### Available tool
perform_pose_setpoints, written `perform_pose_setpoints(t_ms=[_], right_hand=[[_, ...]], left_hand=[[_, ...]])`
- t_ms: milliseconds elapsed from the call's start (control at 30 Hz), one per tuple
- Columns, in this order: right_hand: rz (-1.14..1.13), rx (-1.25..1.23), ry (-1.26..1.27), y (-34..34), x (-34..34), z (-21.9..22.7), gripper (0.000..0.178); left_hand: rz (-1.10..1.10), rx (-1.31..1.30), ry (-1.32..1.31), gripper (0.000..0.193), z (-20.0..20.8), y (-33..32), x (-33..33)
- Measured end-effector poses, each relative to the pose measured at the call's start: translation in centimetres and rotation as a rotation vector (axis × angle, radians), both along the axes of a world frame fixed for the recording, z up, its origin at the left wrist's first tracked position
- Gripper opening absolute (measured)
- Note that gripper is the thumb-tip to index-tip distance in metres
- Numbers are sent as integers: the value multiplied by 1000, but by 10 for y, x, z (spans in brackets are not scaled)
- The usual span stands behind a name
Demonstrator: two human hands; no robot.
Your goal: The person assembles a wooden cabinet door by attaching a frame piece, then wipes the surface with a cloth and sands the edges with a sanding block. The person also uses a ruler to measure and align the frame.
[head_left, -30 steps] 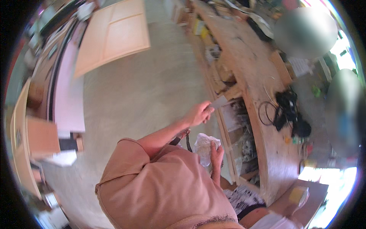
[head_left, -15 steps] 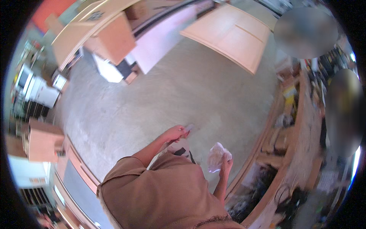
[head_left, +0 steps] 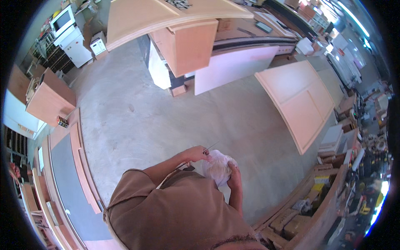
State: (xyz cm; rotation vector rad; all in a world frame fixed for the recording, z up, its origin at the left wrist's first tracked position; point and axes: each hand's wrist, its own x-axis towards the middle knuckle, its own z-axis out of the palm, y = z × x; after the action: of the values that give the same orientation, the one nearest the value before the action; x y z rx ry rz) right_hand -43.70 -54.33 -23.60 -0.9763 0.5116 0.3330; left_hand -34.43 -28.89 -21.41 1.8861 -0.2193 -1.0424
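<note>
My right hand (head_left: 235,175) is closed around the side of a crumpled, translucent white plastic bag (head_left: 216,168) in front of my body. What fills the bag looks pale and cannot be made out. Close by on the left, my left hand (head_left: 197,153) has its fingers closed on a thin, pointed grey tool (head_left: 213,146), whose narrow tip sticks out to the right above the bag. The fingertips of this hand come up against the bag's upper left edge. Its exact kind of tool is too small to tell.
Ahead stands a wooden cabinet box (head_left: 189,50) under a light wooden tabletop (head_left: 141,21). A pale wooden panel (head_left: 298,104) stands at the right. Below it is a wooden bin (head_left: 316,216) with cartons. Boards (head_left: 79,166) lie along the left, near a brown box (head_left: 52,96).
My view has swung to the left. My hands, formerly apart, have come together, with the bag now beside my left hand. The thin tool now shows above the bag.
</note>
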Motion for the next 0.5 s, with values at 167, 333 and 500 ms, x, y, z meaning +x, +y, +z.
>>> perform_pose_setpoints(t_ms=[167,333,500], right_hand=[[174,-25,-92,50,111,16,34],[435,-209,-83,46,217,23,19],[510,-393,-290,20,361,37,15]], left_hand=[[187,-49,-268,43,32,66,63],[391,92,-413,37,115,108,122],[804,331,-612,30,227,163,173]])
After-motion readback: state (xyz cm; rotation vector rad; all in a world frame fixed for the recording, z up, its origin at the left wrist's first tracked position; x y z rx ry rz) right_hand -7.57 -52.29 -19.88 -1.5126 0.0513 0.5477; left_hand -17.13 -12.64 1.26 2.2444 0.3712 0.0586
